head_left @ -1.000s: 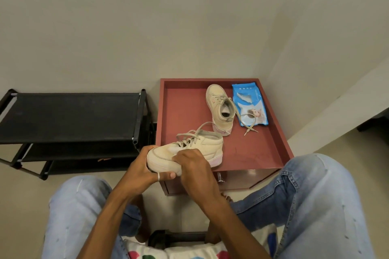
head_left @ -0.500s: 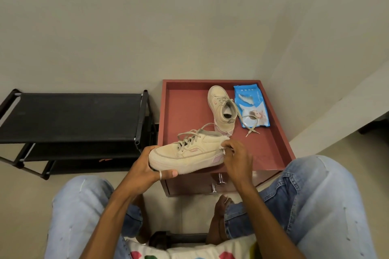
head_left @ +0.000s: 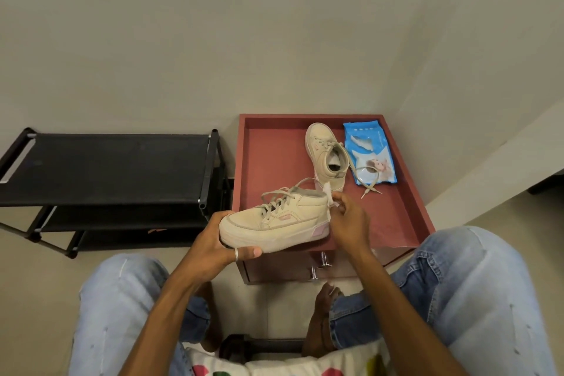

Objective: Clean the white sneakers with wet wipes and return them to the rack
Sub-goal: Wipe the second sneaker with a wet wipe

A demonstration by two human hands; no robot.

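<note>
My left hand (head_left: 215,246) grips the toe and sole of a cream-white sneaker (head_left: 282,221), held on its side above the front edge of a red-brown cabinet top (head_left: 271,162). At the sneaker's heel my right hand (head_left: 348,221) pinches a small white wet wipe (head_left: 329,197) against the heel. The second sneaker (head_left: 325,154) lies further back on the cabinet top, its loose laces trailing right. A blue wet-wipe pack (head_left: 369,151) lies beside it at the back right. The black shoe rack (head_left: 106,168) stands to the left, its top shelf bare.
The cabinet has a raised rim and two metal drawer knobs (head_left: 319,265) at its front. Pale walls close in behind and on the right. My knees in light blue jeans (head_left: 476,299) flank the cabinet. Something orange shows on the rack's lowest shelf (head_left: 157,230).
My right hand has moved from the sneaker's toe side along to its heel with the wipe. The sneaker has turned so its side faces me. The left hand keeps its grip on the toe.
</note>
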